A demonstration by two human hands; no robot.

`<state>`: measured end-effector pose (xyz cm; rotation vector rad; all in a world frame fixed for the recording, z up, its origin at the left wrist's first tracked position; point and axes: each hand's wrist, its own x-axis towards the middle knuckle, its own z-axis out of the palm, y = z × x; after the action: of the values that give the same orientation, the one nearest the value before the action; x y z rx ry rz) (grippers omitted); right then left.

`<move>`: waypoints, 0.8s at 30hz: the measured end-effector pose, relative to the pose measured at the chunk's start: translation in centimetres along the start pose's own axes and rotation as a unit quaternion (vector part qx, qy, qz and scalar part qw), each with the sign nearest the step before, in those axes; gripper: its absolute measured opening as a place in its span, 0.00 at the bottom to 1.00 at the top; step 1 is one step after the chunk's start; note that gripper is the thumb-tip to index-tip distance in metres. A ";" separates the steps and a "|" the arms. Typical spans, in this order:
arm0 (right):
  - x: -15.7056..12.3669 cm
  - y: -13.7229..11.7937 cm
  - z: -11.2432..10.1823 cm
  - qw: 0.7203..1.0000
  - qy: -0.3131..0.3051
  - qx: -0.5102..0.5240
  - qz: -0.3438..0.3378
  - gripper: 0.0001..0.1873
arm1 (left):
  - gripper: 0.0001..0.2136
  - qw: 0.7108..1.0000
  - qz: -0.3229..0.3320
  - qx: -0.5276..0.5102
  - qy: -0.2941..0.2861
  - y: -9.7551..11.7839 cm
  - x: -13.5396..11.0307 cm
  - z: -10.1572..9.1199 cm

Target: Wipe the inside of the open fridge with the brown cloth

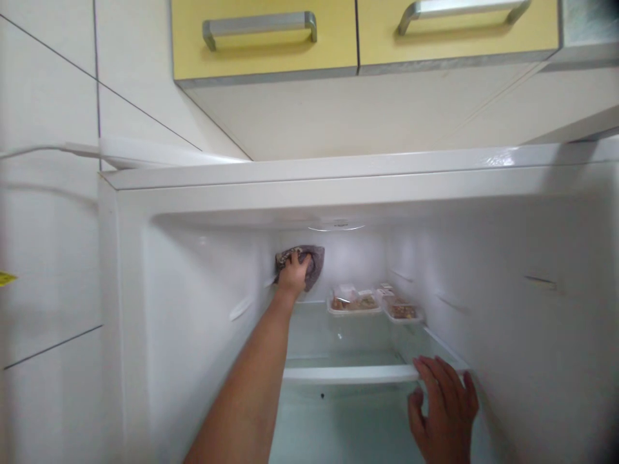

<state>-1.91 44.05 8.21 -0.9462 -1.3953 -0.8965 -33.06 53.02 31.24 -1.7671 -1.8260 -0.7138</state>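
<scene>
I am looking into an open white fridge (193, 322). My left hand (293, 274) reaches deep inside and presses a grey cloth (313, 264) against the back wall near the left corner, fingers closed on it. My right hand (445, 406) rests on the front right end of the glass shelf (348, 372), fingers spread over its white edge and thumb beneath it. Two clear food trays (355, 301) (401, 310) sit at the back of that shelf, just right of the cloth.
Yellow cabinet doors (264, 38) with metal handles hang above the fridge. White tiled wall (48, 193) stands on the left. A white cable (33, 151) runs to something flat and white on the fridge top. Plastic ledges line both side walls inside.
</scene>
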 end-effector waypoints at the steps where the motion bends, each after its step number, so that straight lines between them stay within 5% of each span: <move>1: 0.0 0.0 -0.1 1.000 -0.002 0.002 0.003 0.20 | 0.34 1.000 0.008 -0.020 -0.019 -0.4 -0.4 -0.2; 7: 0.1 0.0 -0.4 1.000 -0.024 0.011 0.004 0.23 | 0.06 0.974 -0.049 -0.181 -0.125 -1.4 -3.2 -1.2; 13: 0.6 -0.3 -1.5 0.998 -0.059 0.017 0.005 0.27 | 0.15 0.927 -0.105 -0.332 -0.136 0.5 -5.9 -4.6; 24: 2.2 -1.1 -4.7 0.989 -0.141 0.041 0.032 0.27 | 0.08 0.959 -0.036 -0.166 -0.228 1.3 -14.4 -11.1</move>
<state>-1.16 39.37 10.63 -1.0790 -1.6186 -0.6712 -31.30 34.94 29.77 -2.2387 -2.1775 -0.7180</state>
